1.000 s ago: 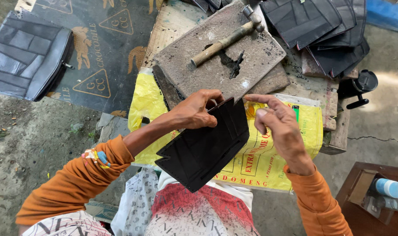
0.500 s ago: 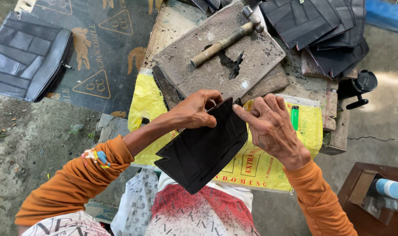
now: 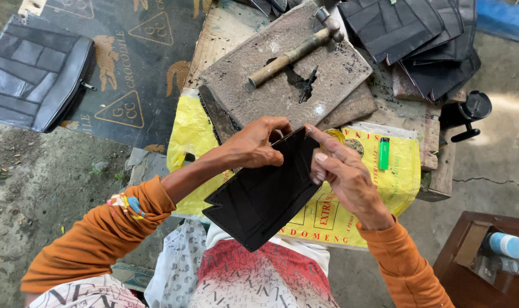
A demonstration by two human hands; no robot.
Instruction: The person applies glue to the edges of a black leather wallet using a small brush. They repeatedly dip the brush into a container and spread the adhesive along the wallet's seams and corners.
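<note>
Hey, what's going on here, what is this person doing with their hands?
A person in orange sleeves holds a black leather-like panel over their lap. The left hand grips its top edge while the right hand pinches the upper corner. In front of them, a hammer lies on a worn stone slab, a green lighter rests on a yellow sack, and more black panels are stacked beyond.

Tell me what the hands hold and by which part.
Both hands hold one black leather piece at its upper end: left hand at the top corner, right hand pinching the upper right edge.
</note>
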